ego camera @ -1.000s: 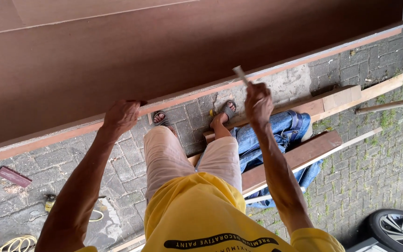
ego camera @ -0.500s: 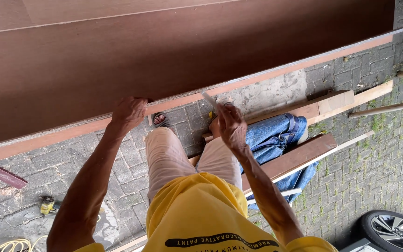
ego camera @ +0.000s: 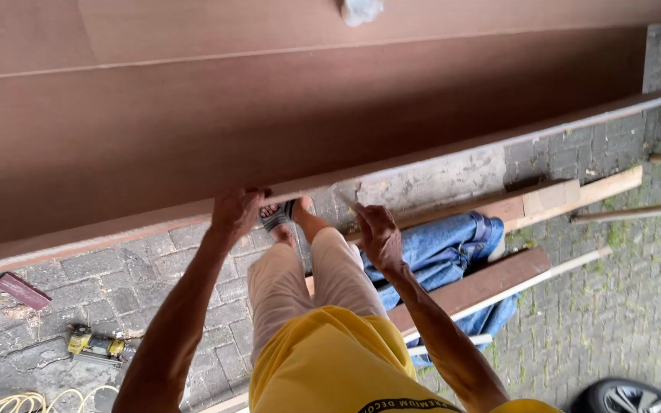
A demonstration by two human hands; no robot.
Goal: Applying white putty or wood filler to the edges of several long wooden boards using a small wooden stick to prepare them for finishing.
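A large brown wooden panel point(ego camera: 284, 115) fills the upper part of the view, its pale lower edge point(ego camera: 437, 157) running diagonally. My left hand point(ego camera: 235, 214) grips that edge from below. My right hand point(ego camera: 378, 233) sits close under the edge a little further right, fingers closed on a small thin tool point(ego camera: 348, 203) whose tip points up at the edge. My legs in light trousers and a sandalled foot point(ego camera: 277, 216) are below the panel.
Brick paving lies underneath. Blue jeans point(ego camera: 445, 256) are draped over wooden planks point(ego camera: 499, 279) on the right. A yellow power tool point(ego camera: 95, 344) and yellow cable point(ego camera: 32, 401) lie at lower left, a small reddish block point(ego camera: 21, 291) beside them. A tyre point(ego camera: 633, 398) shows at bottom right.
My right hand with the thin tool has moved left along the panel's edge, closer to my left hand. The left hand keeps its grip on the edge.
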